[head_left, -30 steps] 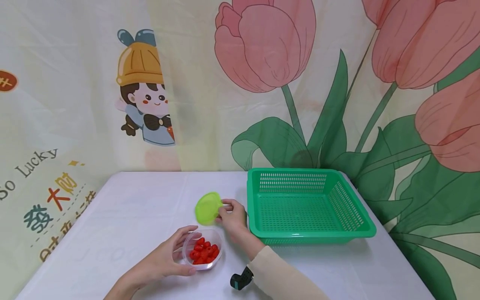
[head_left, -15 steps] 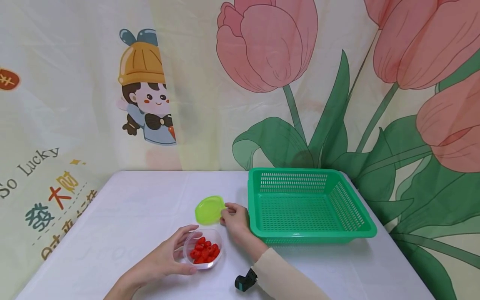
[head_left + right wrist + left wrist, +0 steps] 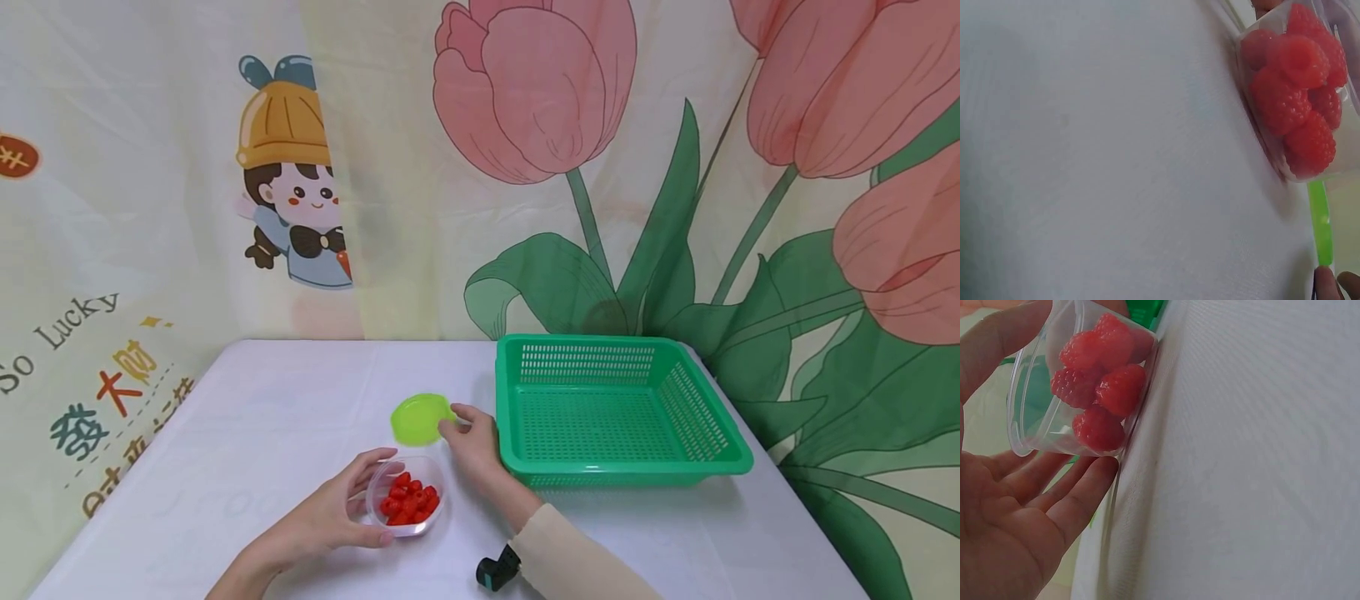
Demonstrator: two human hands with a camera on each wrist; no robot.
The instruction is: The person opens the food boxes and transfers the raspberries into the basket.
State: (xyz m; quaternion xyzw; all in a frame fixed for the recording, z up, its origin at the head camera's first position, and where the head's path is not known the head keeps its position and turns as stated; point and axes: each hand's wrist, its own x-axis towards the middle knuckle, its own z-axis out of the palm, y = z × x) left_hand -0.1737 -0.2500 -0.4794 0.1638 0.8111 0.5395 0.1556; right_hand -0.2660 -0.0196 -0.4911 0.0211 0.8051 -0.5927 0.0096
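A clear plastic container point(image 3: 377, 510) of red raspberries point(image 3: 410, 498) stands upright on the table. My left hand point(image 3: 318, 518) holds it from the left, thumb on the near side and fingers around the far side. In the left wrist view, the raspberries point(image 3: 1099, 381) show through the container's wall. Behind the container lies a bright green lid point(image 3: 418, 420), low over the tabletop and nearly flat. My right hand point(image 3: 474, 446) pinches its right edge. In the right wrist view the lid point(image 3: 1320, 222) appears as a thin strip, with fingertips point(image 3: 1327, 284) at its end.
A green perforated plastic basket point(image 3: 622, 469) stands right of my right hand, close to it. A white cloth point(image 3: 225, 450) covers the table. Behind hangs a curtain point(image 3: 397, 167) printed with tulips. A small black device point(image 3: 497, 570) sits at the right wrist.
The lid has come down from a tilted pose to nearly flat, with my right hand shifting slightly right. My left hand and the container have stayed in place.
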